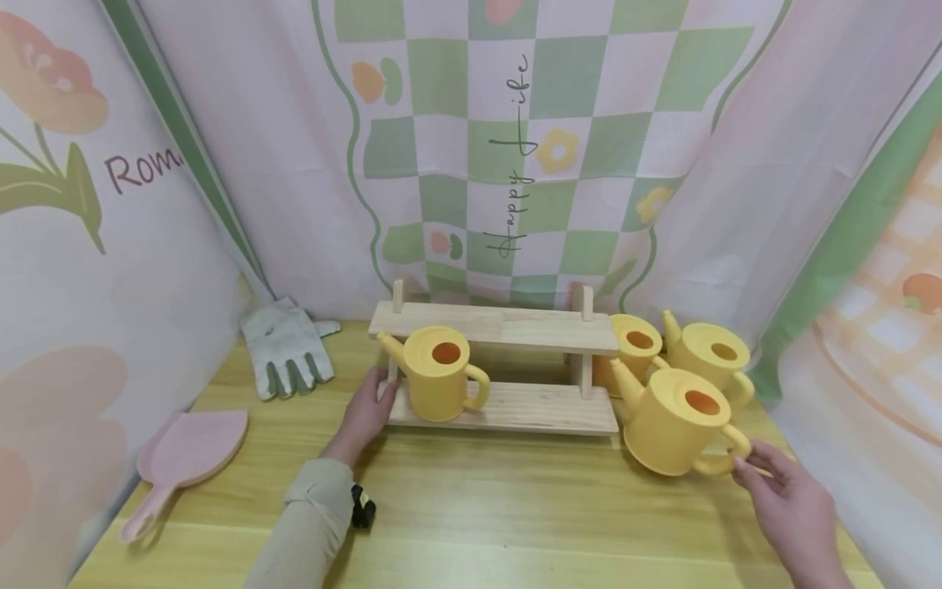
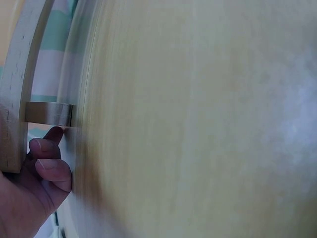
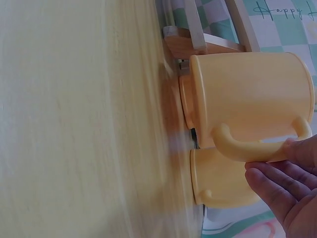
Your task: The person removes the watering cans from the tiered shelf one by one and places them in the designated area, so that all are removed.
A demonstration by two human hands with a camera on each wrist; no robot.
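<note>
My right hand (image 1: 791, 507) pinches the handle of a yellow watering can (image 1: 666, 425) between thumb and fingers. In the right wrist view, that watering can (image 3: 252, 94) is held above the table, its spout pointing away from the hand. My left hand (image 1: 368, 413) grips the left end of a two-tier wooden shelf (image 1: 508, 413), and the left wrist view has its fingers (image 2: 52, 171) curled under the board. On the lower tier stands another yellow watering can (image 1: 437, 380), upright, spout to the left.
Two more yellow watering cans stand at the back right, one (image 1: 633, 339) beside the shelf, the other (image 1: 710, 352) further right. A grey-white glove (image 1: 287, 348) and a pink dustpan (image 1: 191, 454) lie on the wooden table (image 1: 508, 523) at left. Printed curtains (image 1: 280, 164) hang around it.
</note>
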